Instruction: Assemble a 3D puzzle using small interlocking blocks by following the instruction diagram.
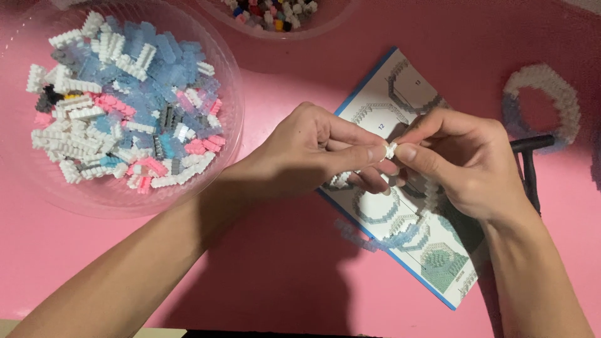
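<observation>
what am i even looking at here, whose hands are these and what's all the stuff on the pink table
There is one picture, taken by a camera worn on a person's head and looking down at their own two bare hands; no machine is involved. The left hand and the right hand meet in the middle and pinch a tiny white brick piece between their fingertips. Under the hands lies an instruction sheet with drawn building steps, on a pink table. To the left stands a clear bowl full of small white, pale blue, pink and grey bricks. At the top edge, a second bowl holds mixed coloured pieces. On the right rests a ring built of white and bluish bricks, with a black tool beside it. A small strip of bluish bricks lies by the sheet's edge.
</observation>
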